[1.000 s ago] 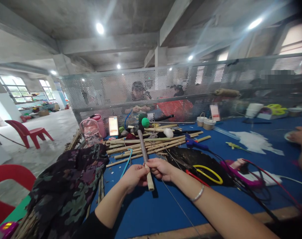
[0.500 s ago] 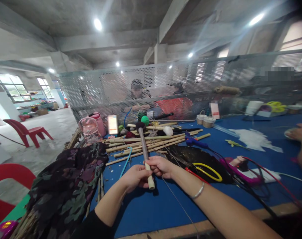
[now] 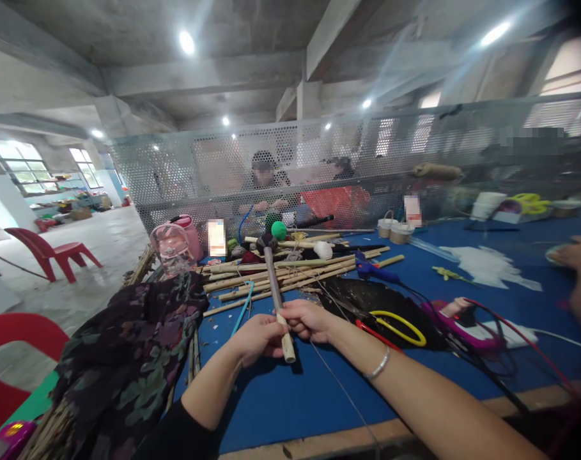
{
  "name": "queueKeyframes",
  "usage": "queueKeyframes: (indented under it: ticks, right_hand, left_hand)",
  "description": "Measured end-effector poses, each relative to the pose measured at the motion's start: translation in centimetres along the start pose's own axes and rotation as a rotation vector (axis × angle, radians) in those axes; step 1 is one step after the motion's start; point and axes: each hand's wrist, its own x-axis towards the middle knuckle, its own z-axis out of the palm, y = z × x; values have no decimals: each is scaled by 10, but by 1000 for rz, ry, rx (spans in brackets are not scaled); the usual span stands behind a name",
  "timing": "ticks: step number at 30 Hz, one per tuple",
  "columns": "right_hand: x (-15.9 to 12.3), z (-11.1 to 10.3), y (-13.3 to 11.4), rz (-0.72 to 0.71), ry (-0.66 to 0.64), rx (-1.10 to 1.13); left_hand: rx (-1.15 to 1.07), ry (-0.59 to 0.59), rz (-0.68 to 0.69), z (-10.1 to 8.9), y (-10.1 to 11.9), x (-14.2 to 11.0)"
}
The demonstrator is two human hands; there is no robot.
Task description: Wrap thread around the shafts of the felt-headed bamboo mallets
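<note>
Both hands grip a wooden stick [image 3: 273, 281] whose upper part is wrapped in grey-brown material and whose near end is bare pale wood. A dark rounded knob or ball sits at its far end. My left hand [image 3: 261, 335] is closed on the bare part, close to the near end. Just above it, my right hand [image 3: 307, 319] pinches the stick where the wrapping meets bare wood. A thin cord [image 3: 340, 384] runs from near my right fingers down to the table's front edge. Some fingertips are hidden behind the stick.
Several bare sticks [image 3: 242, 295] lie beyond my hands with yarn balls, including a green ball [image 3: 278, 230]. To the right are scissors [image 3: 400, 326], a blue glue gun [image 3: 376, 268] and a power strip [image 3: 501, 335]. Dark patterned cloth [image 3: 141, 345] covers the left. Another person's hand [image 3: 578, 255] shows at right.
The stick has turned slightly in my fingers and its near end has shifted a little left. Both hands keep their hold in nearly the same place.
</note>
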Motion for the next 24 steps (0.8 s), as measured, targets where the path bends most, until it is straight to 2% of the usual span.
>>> queueKeyframes:
  ticks: [3, 6, 8, 10, 14, 16, 18, 21, 22, 24]
  right_hand:
    - [2, 5, 2, -12, 60, -60]
    - [5, 10, 5, -59, 146, -129]
    - [6, 11, 6, -66, 171, -139]
    - [5, 9, 4, -43, 145, -97]
    - [1, 5, 0, 19, 42, -17]
    - [1, 6, 0, 17, 56, -34]
    - [2, 8, 2, -2, 109, -82]
    - [5, 10, 5, -26, 173, -162]
    - [5, 10, 6, -25, 181, -171]
    - [5, 8, 5, -11, 154, -140]
  left_hand:
    - [120, 14, -46, -2, -2, 1]
    - [253, 125, 5, -2, -7, 4]
    - [265, 148, 56, -1, -9, 6]
    - [189, 96, 67, -1, -9, 6]
    - [24, -73, -17, -4, -4, 2]
    - [30, -99, -64, -5, -2, 1]
    - [121, -21, -61, -5, -4, 2]
    - [279, 177, 30, -3, -8, 5]
    - [293, 206, 62, -3, -9, 6]
    - [242, 179, 96, -3, -9, 6]
